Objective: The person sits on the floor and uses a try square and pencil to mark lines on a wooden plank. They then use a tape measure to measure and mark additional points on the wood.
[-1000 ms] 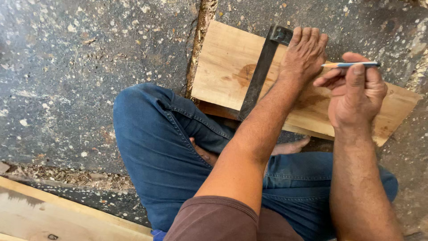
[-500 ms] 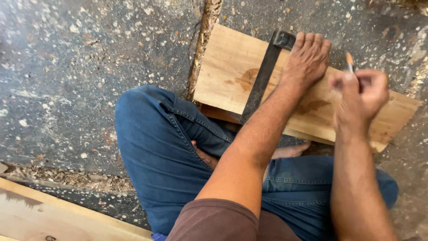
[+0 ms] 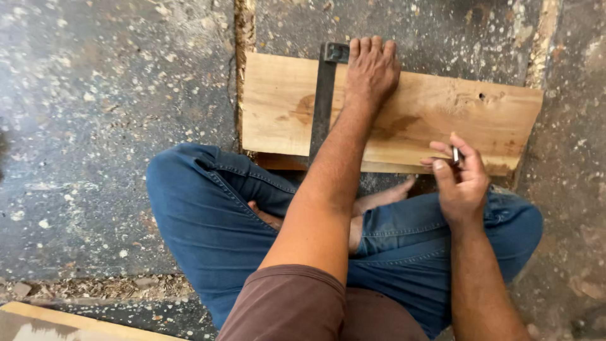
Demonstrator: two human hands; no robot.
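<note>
We see a hard gray floor (image 3: 107, 126) all around. It looks like stone or cement, and it is rough and dirty. Little white and tan specks (image 3: 95, 82) are spread all over it, like bits of sawdust. A crack (image 3: 242, 31) runs up the floor near the top, and it is packed with brown dust. Another dusty line (image 3: 544, 38) goes up the floor at the top right. A pile of wood bits (image 3: 107, 287) lies in a strip near the bottom left. Just below it, a pale plank (image 3: 63, 325) pokes into the corner. Soft daylight falls evenly on the floor, and we see no strong shadows.
</note>
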